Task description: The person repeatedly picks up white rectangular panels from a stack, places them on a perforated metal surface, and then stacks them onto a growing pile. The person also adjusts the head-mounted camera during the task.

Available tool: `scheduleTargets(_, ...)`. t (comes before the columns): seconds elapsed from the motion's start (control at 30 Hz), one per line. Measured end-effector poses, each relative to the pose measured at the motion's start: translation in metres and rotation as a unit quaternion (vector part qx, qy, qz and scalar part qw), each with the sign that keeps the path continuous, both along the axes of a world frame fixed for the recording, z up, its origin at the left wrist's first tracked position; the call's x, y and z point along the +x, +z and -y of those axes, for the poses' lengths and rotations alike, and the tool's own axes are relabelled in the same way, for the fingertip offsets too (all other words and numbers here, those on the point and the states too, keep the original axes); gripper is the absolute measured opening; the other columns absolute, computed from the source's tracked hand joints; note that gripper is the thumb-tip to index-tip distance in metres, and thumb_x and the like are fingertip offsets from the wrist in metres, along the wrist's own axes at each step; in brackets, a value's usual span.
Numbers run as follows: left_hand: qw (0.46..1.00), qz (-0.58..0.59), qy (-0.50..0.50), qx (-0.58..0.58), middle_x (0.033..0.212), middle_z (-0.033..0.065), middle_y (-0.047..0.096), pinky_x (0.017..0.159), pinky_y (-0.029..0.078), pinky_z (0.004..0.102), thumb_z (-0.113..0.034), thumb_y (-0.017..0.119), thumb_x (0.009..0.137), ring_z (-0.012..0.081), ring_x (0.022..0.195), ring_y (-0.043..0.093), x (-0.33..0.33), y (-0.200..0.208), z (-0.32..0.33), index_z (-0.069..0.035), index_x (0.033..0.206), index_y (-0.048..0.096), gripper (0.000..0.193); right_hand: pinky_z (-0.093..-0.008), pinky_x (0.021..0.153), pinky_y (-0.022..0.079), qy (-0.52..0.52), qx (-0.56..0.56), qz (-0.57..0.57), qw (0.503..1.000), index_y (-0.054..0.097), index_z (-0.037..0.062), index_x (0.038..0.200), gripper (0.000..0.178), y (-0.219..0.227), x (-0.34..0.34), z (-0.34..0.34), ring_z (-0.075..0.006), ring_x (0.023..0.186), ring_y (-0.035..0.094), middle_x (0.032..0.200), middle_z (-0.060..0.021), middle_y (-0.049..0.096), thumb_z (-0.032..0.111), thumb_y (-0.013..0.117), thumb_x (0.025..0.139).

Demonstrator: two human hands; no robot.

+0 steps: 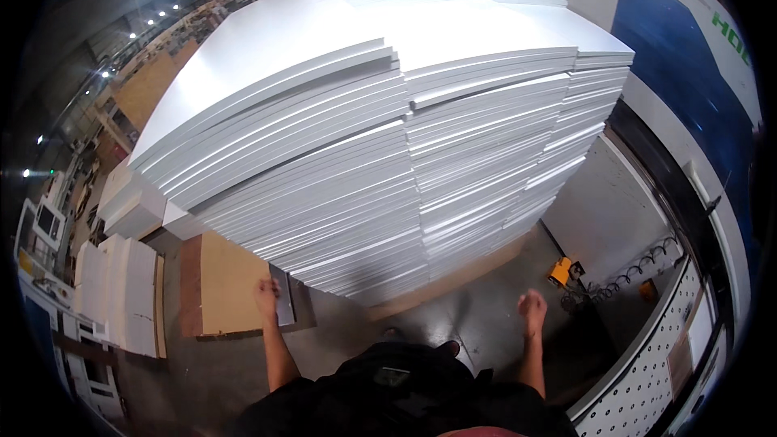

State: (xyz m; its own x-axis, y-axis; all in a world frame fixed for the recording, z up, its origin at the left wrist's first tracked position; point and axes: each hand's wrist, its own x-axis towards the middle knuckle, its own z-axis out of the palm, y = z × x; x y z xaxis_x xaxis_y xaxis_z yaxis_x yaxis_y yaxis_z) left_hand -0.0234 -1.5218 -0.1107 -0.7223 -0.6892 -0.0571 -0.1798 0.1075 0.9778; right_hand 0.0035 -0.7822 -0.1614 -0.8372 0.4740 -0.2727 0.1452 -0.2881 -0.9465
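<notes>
"White boards (324, 186)! Where are they?"

"At the left is a low pale pile (129, 295). Next comes a brown sheet (235, 283), down low. Then the big pile (486, 129) fills the middle, taller than the rest."

"What about the left hand (267, 298)?"

"It hangs by the brown sheet. Its fingers look bent, but I can't tell if the tips meet. I see nothing in it."

"And the right hand (532, 311)?"

"Curled up, right of the big pile. I can't tell if it's shut, but I see nothing in it. A yellow thing (560, 272) is beyond it."

"How much is done?"

"Lots of boards are stacked, some edges sticking out. I can't tell what's left."
</notes>
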Motion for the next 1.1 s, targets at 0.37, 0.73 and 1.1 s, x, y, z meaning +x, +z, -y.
scheduleTargets(0.37,0.892,-0.436,-0.065,-0.102,0.145,0.0164,0.048,0.103,0.041,0.0386,-0.05,0.035,0.106,0.0243,0.126,0.05,-0.036,0.375,-0.043,-0.007,0.152,0.034,0.063,-0.0336,0.089,0.051,0.097,0.357,-0.496,0.785,0.064,0.0001,0.119,0.025,0.441,-0.165,0.179,-0.0219,0.101,0.065,0.107,-0.0134,0.069,0.014,0.054,0.1)
scheduleTargets(0.73,0.873,-0.446,-0.098,-0.172,0.158,0.0145,0.028,0.12,0.02,0.041,-0.052,0.048,0.101,0.0282,0.145,0.027,-0.089,0.423,-0.097,-0.009,0.157,0.02,0.076,-0.041,0.099,0.048,0.183,0.377,-0.373,0.828,0.064,0.001,0.126,0.056,0.54,-0.224,0.284,-0.035,0.116,0.063,0.12,-0.0266,0.066,0.046,0.056,0.094)
scheduleTargets(1.1,0.872,-0.454,-0.126,-0.13,0.153,0.0133,0.036,0.117,0.027,0.0403,-0.048,0.046,0.103,0.0269,0.142,0.035,-0.077,0.423,-0.075,-0.01,0.156,0.026,0.068,-0.0327,0.08,0.052,0.126,0.378,-0.311,0.863,0.068,-0.0025,0.118,0.047,0.55,-0.172,0.301,-0.0219,0.082,0.068,0.09,-0.0169,0.073,0.034,0.061,0.09)
